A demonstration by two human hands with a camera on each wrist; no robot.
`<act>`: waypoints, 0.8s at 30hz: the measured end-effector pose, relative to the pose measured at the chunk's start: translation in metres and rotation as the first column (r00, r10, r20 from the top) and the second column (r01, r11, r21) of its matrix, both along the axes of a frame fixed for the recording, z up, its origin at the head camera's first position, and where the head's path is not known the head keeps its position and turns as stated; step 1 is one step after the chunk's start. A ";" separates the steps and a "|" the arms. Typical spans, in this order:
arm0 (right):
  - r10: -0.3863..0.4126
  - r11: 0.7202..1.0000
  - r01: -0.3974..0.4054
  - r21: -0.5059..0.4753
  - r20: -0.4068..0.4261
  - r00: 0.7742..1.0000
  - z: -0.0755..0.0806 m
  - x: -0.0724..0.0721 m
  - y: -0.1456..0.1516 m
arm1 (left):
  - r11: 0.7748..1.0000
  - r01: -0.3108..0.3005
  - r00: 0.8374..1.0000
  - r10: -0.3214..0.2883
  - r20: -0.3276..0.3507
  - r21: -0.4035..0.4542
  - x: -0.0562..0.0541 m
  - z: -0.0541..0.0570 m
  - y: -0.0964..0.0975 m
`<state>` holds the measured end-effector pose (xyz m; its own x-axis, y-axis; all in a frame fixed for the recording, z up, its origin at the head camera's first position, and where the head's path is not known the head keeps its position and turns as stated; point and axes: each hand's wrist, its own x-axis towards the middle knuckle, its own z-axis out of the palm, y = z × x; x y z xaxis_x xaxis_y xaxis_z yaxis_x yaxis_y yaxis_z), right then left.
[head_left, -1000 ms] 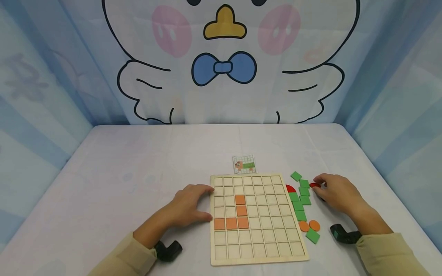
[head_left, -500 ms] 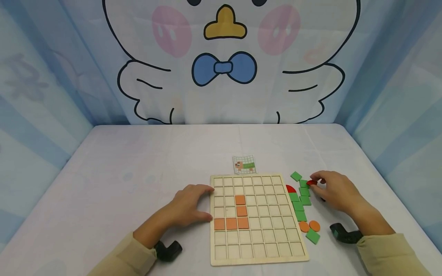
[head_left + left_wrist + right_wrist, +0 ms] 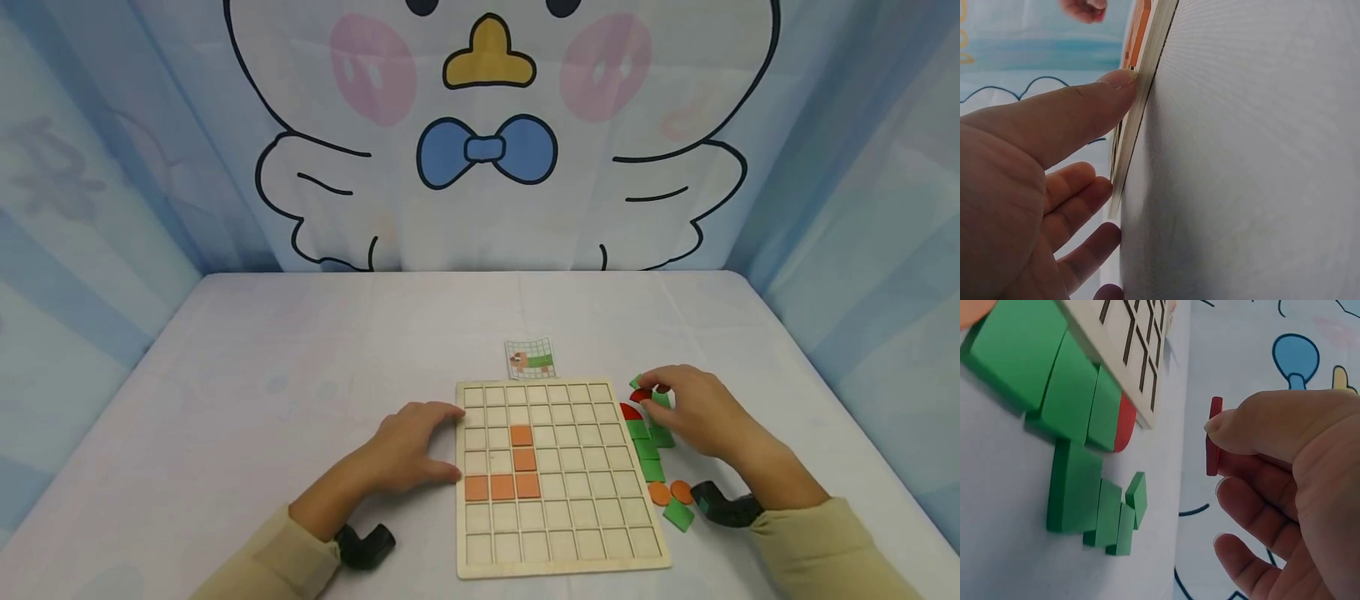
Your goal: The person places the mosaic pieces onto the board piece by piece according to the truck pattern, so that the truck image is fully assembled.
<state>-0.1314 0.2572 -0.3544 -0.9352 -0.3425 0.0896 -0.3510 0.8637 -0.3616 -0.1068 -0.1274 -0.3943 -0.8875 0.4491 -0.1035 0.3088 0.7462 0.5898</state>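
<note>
A wooden grid board lies on the table, with several orange squares set in its cells. My left hand rests at the board's left edge, fingers spread; the left wrist view has its thumb touching that edge. Between thumb and fingertips my right hand pinches a red half-round tile. It holds the tile above the loose pieces, off the board's upper right corner. Another red half-round tile lies against the board's right edge, beside several green square tiles.
A small picture card with a gridded green-and-orange figure lies behind the board. Two orange discs and a lone green square sit off its lower right side. A patterned curtain stands behind the white table.
My right hand has lifted the red half-round tile and carried it left toward the board, over the green squares. The left hand and the board stay where they were.
</note>
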 end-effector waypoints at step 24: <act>0.251 0.968 -0.251 -0.007 -0.029 0.968 -0.002 -0.004 -0.079 | 1.000 0.002 1.000 -0.002 -0.006 -0.003 0.000 0.000 0.000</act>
